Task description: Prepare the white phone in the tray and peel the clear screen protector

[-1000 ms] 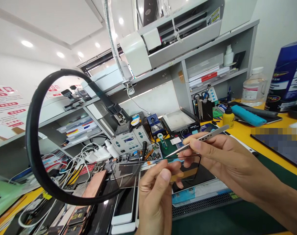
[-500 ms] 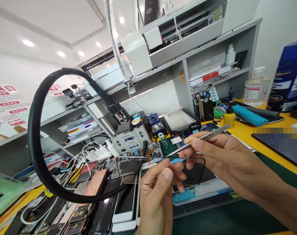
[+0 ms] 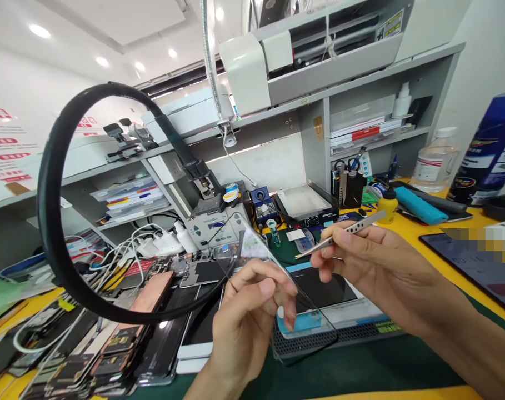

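My left hand (image 3: 250, 311) is closed on a clear, thin phone screen glass (image 3: 252, 240) with a dark border. The pane is tilted, its upper part before the grey machine and its lower corner over the perforated front of the work platform (image 3: 363, 333). Metal tweezers with a row of holes (image 3: 358, 224) are held in my right hand (image 3: 385, 264), tips pointing left and apart from the glass. Behind and below the hands, a dark phone screen (image 3: 325, 286) lies on the platform, beside light blue film or tape (image 3: 300, 322).
A black hose (image 3: 48, 233) loops across the left side. Phone parts (image 3: 123, 339) crowd the left bench. A grey control machine (image 3: 213, 225), a flat heating plate (image 3: 304, 203) and a blue station (image 3: 263, 208) stand behind. A tablet (image 3: 473, 272), yellow bottle (image 3: 388, 206) and clear jug (image 3: 433, 158) are at right.
My left hand has turned the glass from nearly level to a steep diagonal and moved left and down. The tweezer tips now sit farther from the pane. The camera view has shifted slightly.
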`<state>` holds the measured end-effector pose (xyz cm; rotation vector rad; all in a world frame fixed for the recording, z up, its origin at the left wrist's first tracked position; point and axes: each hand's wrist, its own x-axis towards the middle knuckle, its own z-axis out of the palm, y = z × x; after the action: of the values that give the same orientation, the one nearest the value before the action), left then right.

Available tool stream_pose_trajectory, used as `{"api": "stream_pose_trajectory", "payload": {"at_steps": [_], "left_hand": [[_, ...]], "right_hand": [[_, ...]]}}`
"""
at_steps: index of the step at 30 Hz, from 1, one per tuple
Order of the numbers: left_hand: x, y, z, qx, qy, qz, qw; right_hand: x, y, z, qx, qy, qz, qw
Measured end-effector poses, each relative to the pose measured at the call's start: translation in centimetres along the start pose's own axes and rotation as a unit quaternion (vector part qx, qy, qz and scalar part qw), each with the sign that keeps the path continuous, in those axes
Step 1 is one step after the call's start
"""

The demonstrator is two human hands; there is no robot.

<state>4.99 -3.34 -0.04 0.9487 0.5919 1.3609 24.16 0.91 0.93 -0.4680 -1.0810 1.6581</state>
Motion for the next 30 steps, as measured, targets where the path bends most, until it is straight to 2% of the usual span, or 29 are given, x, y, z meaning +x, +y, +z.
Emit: {"api": "stream_pose_trajectory", "payload": {"at_steps": [10, 18, 30], "left_hand": [[0.96, 0.44, -0.71, -0.005, -0.006, -0.020, 1.000], [0.89, 0.53, -0.75, 0.022, 0.050, -0.049, 0.997], [0.65, 0.65, -0.82, 0.043, 0.065, -0.051, 0.996]], "right_hand": [[-0.27, -0.20, 0.43, 0.028, 0.013, 0.010, 0.999], [0.00, 0.14, 0.42, 0.042, 0.008, 0.033, 0.999], [-0.05, 0.62, 0.35, 0.031, 0.016, 0.044, 0.998]]}}
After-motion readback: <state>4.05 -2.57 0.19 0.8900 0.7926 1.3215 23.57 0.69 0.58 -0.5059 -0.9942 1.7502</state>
